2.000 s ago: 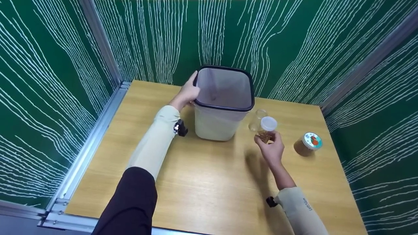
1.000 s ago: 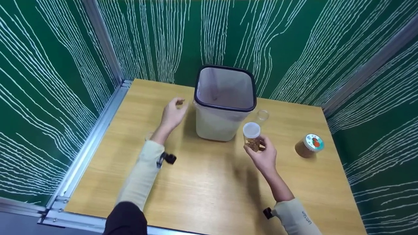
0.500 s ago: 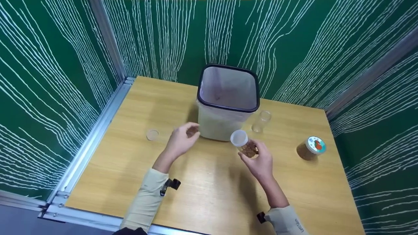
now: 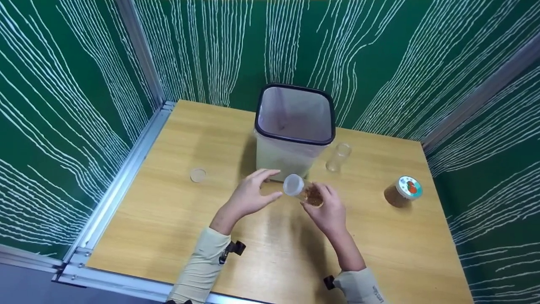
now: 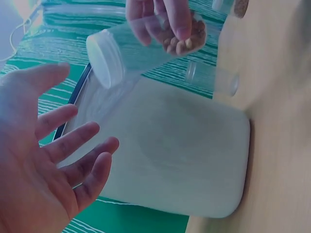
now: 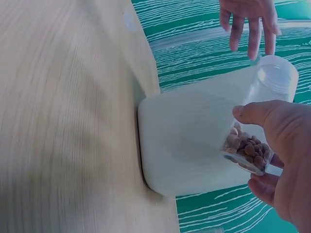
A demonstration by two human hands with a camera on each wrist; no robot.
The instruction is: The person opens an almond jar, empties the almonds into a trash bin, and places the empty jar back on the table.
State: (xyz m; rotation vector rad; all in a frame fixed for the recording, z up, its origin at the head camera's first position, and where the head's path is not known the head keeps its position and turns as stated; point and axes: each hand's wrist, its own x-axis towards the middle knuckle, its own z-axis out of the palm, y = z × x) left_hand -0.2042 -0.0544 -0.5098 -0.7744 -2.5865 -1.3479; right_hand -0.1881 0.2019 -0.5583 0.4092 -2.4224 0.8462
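Observation:
My right hand [image 4: 330, 212] grips a clear plastic jar [image 4: 312, 196] with a whitish lid [image 4: 293, 184], tilted so the lid points left. Brown nut-like pieces [image 6: 248, 148] lie at the bottom of the jar. My left hand [image 4: 247, 195] is beside the lid with thumb and fingers spread apart, touching nothing. In the left wrist view its fingers [image 5: 63, 145] are extended just below the lid. Behind both hands stands a tall translucent bin [image 4: 280, 157] with a dark rim, its top uncovered.
A second clear jar [image 4: 338, 158] is right of the bin. Farther right sits a short brown-filled jar [image 4: 403, 192] with a printed lid. A small clear disc [image 4: 198, 175] lies on the wooden table [image 4: 168, 219] at left. Green panels [image 4: 202, 50] enclose the table.
My left hand has let go of the bin's rim and come down and right to the jar's lid. My right hand has brought the jar left, tilting it toward the left hand.

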